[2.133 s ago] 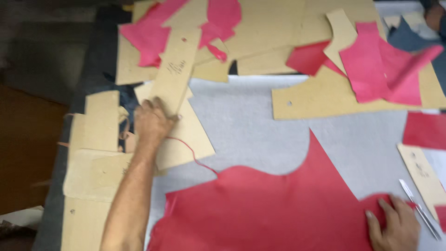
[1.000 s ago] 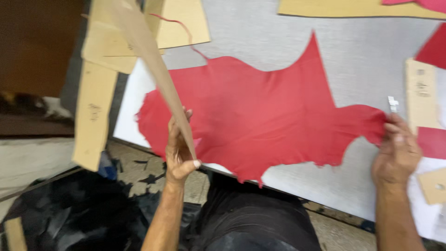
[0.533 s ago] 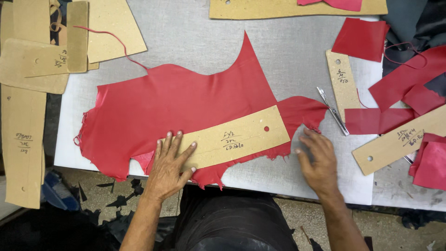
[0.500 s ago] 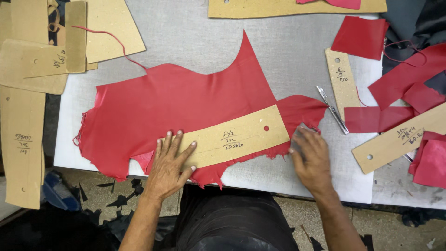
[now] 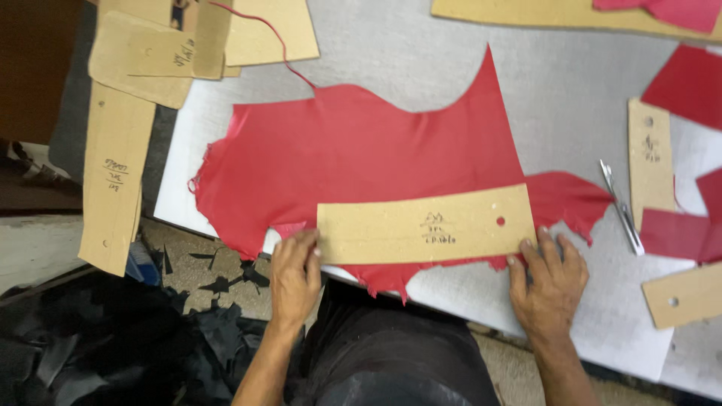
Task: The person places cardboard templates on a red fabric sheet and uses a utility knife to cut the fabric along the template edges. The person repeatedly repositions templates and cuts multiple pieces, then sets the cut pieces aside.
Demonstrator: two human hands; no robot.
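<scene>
The long tan cardboard pattern strip (image 5: 425, 224) lies flat on the red leather hide (image 5: 361, 162), its long axis spanning between the open left hand (image 5: 295, 274) pressing its left end and the open right hand (image 5: 547, 282) at its right end.

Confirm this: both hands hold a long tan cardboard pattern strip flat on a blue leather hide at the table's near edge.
Wrong colour: the head view shows the leather hide is red. The left hand and right hand do hold the long tan cardboard pattern strip on it.

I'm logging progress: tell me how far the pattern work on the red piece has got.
Done: cardboard strip lies flat along the red leather near its lower edge. In hand: left hand and right hand steady its ends. Left: no cut around it shows; the knife lies untouched.
</scene>
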